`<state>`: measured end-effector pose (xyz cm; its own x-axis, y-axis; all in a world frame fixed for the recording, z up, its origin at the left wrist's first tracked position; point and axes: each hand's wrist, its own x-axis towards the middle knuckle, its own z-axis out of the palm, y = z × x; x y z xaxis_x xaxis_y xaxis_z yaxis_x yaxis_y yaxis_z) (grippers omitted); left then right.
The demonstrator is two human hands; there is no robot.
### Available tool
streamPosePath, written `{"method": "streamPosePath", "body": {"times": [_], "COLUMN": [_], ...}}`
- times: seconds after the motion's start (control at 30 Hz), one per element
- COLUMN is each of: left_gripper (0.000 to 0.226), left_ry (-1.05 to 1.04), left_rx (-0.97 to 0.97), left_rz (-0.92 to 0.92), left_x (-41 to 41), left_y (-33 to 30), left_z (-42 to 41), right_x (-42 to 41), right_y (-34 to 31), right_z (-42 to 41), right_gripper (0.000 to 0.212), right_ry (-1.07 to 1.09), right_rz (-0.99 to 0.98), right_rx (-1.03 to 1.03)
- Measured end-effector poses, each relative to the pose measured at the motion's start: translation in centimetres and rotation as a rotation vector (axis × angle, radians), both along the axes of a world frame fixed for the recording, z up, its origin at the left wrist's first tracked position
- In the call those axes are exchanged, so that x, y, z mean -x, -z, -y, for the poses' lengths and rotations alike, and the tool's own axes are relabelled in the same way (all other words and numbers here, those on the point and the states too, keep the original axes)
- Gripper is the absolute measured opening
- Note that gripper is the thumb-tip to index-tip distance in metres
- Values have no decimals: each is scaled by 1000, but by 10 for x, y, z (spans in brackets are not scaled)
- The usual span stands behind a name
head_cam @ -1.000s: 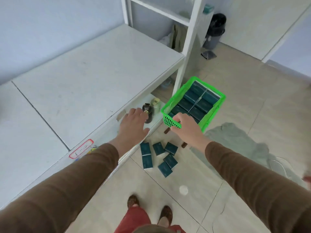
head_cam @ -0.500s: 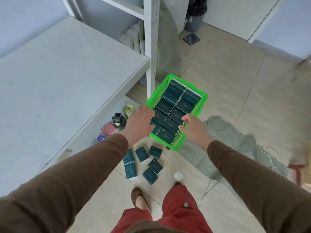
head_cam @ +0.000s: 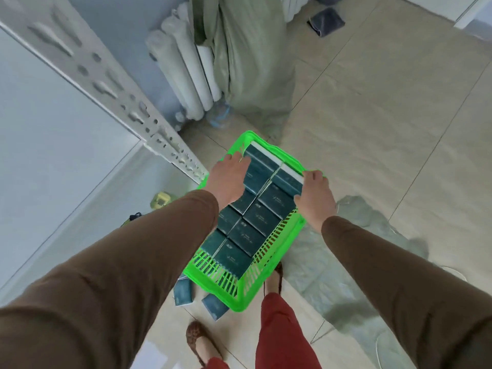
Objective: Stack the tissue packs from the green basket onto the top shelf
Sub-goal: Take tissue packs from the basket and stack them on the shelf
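Observation:
The green basket sits below me, filled with two rows of dark teal tissue packs. My left hand curls over the left side of the farthest pair of packs. Against the right end of that pair, my right hand grips with fingers bent on its edge. The pair sits slightly higher than the packs behind it. The white shelf top lies to my left, its edge beside my left hand.
A perforated white shelf post runs diagonally past the basket's left corner. Two loose tissue packs lie on the floor under the basket's near end. White rolls and a grey-green sack stand beyond. A grey cloth covers the floor at right.
Both hands moved from the basket's near end to its far end and now clasp the last pair of packs. The view has shifted over the basket.

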<state>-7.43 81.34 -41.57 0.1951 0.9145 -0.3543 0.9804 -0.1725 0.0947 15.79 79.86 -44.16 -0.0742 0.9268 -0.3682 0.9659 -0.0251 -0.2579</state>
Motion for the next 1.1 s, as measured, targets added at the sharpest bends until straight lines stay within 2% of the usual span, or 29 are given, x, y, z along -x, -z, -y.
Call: {"method": "streamPosePath", "body": {"times": [0.13,0.27,0.5,0.63,0.77,0.87,0.97,1.1], "left_gripper": [81,84,91,69,50,48,47,45], "left_ry": [49,144,195,189,119,-10,-188,-229], "left_rx": [-21,-8,-116,-132,-178,-185,-185,-181], "left_rz": [-91,-169,-266,-305,-256,-211,-141,-115], "left_x": [-25,-36,-36,-28,-18,-1,22,47], "left_y": [44,79,106,110,99,80,57,38], "left_z": [-54,-75,-72,-62,-39,-6,39,96], "right_x": [-5,-7,-7,-1,8,15,23,25], "right_y": [39,68,93,103,102,86,70,60], "right_z": [-20,-15,-8,-5,-10,-17,-8,21], "right_gripper": [53,51,56,41,23,16,25,45], "right_ry": [-108,-170,-213,-176,-127,-147,-192,-118], "right_rz": [102,168,94,181,267,287,227,159], "right_rx": [-6,-31,-103,-95,-88,-121,-105,21]}}
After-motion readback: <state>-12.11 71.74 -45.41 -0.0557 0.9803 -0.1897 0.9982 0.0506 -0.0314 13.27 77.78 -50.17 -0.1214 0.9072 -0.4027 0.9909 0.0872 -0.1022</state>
